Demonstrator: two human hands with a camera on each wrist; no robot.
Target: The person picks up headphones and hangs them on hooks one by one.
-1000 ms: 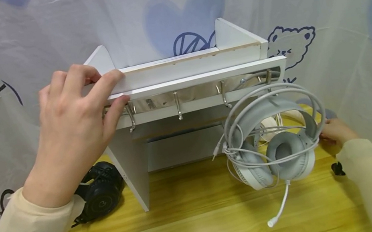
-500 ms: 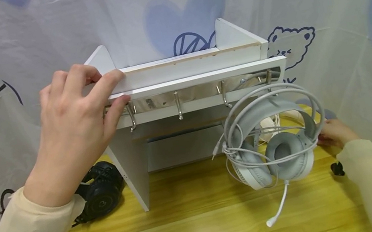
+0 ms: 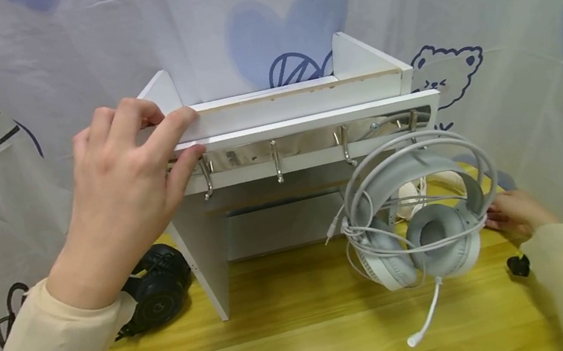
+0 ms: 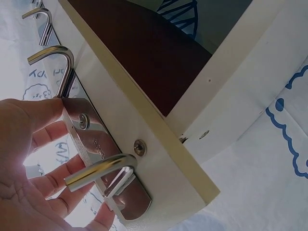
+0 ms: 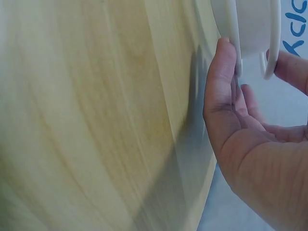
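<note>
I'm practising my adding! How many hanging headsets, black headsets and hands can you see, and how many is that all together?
Hanging pale headset with a boom microphone: 1
Black over-ear headset: 1
Hands, the left hand and the right hand: 2
Total: 4

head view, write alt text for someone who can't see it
A left hand grips the left end of a white shelf, with white headphones hanging from its rightmost hook. The right hand is partly hidden behind them, and black headphones lie on the wooden table at left.
</note>
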